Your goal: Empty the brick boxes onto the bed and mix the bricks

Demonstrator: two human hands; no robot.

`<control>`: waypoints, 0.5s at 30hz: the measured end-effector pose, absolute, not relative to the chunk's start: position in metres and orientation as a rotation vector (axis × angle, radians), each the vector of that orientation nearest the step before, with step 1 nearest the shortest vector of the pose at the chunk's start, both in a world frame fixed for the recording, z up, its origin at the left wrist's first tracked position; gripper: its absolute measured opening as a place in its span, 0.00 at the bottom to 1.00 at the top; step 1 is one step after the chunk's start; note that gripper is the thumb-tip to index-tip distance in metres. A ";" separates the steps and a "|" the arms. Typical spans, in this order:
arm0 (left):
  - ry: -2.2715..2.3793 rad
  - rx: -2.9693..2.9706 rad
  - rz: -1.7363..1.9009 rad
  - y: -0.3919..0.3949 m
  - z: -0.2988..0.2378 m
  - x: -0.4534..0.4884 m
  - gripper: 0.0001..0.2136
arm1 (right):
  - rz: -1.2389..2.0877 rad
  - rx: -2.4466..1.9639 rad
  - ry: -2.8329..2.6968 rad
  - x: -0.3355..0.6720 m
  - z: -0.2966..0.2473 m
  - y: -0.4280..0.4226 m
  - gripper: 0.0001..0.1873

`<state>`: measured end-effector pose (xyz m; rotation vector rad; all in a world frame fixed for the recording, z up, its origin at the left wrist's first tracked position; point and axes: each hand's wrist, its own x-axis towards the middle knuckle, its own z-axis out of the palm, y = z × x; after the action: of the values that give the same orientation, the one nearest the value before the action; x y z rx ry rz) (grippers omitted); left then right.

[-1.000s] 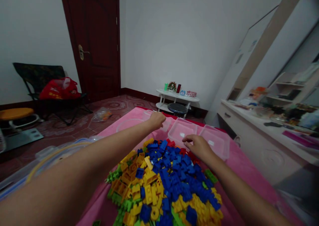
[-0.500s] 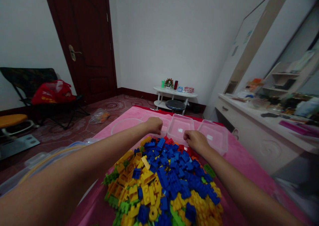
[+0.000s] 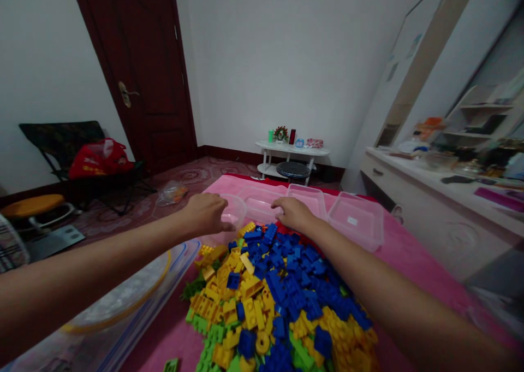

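A large heap of building blocks (image 3: 282,276), mostly blue and yellow with some green and red, covers the front of a pink cloth-covered table. My left hand (image 3: 208,213) hovers at the left side of a round clear plastic container (image 3: 237,212), thumb and fingers apart; whether it touches the rim is unclear. Over the red blocks (image 3: 292,229) at the heap's far edge is my right hand (image 3: 295,213), its fingers loosely bent and apart, beside a rectangular clear box (image 3: 260,201). Nothing shows in either hand.
Two more clear boxes (image 3: 309,195) (image 3: 358,219) stand to the right. A zip plastic bag (image 3: 180,273) lies at the left, near a loose green block (image 3: 171,365). Behind are a white side table (image 3: 290,149) and a black stool (image 3: 293,169); a white dresser (image 3: 413,202) stands right.
Both hands have moved left and their closed fingers have opened. The left hand now is by the round container. My view has turned slightly left, showing more of the plastic bag.
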<state>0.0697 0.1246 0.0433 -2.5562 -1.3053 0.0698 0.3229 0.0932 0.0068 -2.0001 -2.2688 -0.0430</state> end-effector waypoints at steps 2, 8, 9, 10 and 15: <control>-1.332 -2.632 0.136 0.123 0.035 0.062 0.22 | -0.017 -2.029 -2.326 0.310 0.006 0.107 0.20; -1.402 -2.550 0.103 0.127 0.036 0.066 0.13 | -0.023 -2.184 -2.451 0.293 0.004 0.131 0.15; -1.423 -2.524 0.094 0.131 0.039 0.066 0.13 | -0.026 -2.199 -2.464 0.293 0.004 0.132 0.14; -1.444 -2.503 0.089 0.135 0.041 0.065 0.12 | -0.026 -2.211 -2.476 0.294 0.005 0.131 0.14; -1.509 -2.459 0.076 0.158 0.039 0.053 0.12 | -0.030 -2.215 -2.537 0.302 0.007 0.122 0.13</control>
<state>0.0534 0.1578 0.0393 -2.4590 -1.5087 0.0760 0.3024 0.1221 0.0074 -2.2153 -2.5374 -0.0297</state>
